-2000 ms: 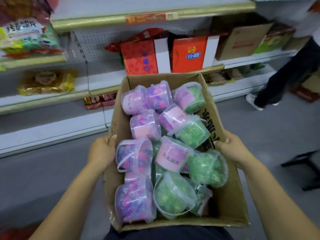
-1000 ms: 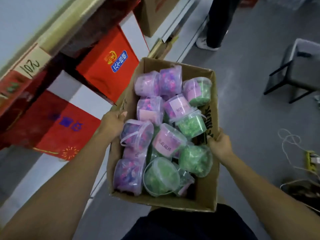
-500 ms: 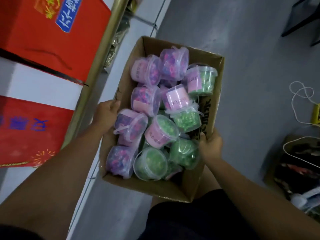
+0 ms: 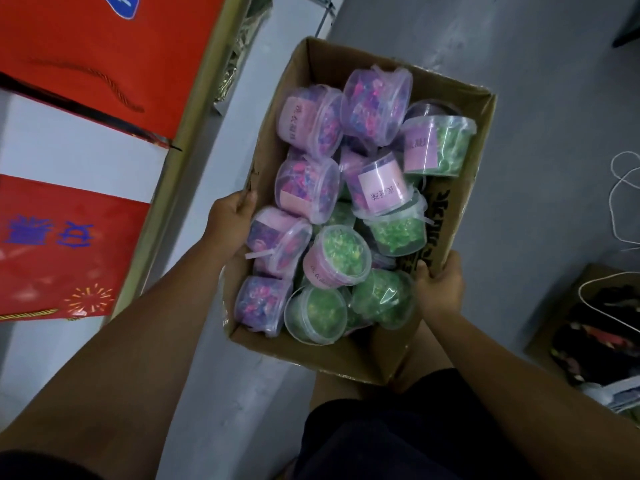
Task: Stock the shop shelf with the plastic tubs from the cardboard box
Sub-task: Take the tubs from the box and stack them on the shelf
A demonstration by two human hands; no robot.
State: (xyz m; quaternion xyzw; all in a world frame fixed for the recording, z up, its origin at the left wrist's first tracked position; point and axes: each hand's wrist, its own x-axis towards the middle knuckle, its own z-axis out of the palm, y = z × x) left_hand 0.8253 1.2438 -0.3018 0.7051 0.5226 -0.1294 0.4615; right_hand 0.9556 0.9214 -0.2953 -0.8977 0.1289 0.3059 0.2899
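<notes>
The box is gripped at both side walls — left hand at 9 o'clock, right hand at 3. The tubs are heaped inside; the shelf is seen at 10 o'clock.

I'm in a shop: at nine o'clock a shelf holds red gift boxes, and the carton I carry is packed with identical labelled tubs of stock.
</notes>
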